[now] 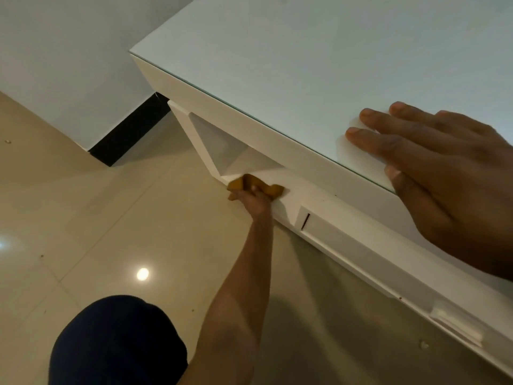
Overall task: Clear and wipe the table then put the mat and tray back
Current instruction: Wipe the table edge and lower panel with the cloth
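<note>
My left hand [254,197] grips crumpled orange cloth [256,186] against white table's lower rail [347,218], rail running rightward; right hand [444,173] flat, fingers straight, braces glossy white tabletop [291,65] above.

Bare forearms, no sleeves; dark navy trouser knee [116,343]

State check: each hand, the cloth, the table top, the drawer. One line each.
left hand: gripping the cloth, low on the table's side
right hand: fingers straight, flat on the table top
cloth: bunched, pressed against the table's lower edge
table top: glossy, bare where visible
drawer: appears closed
</note>
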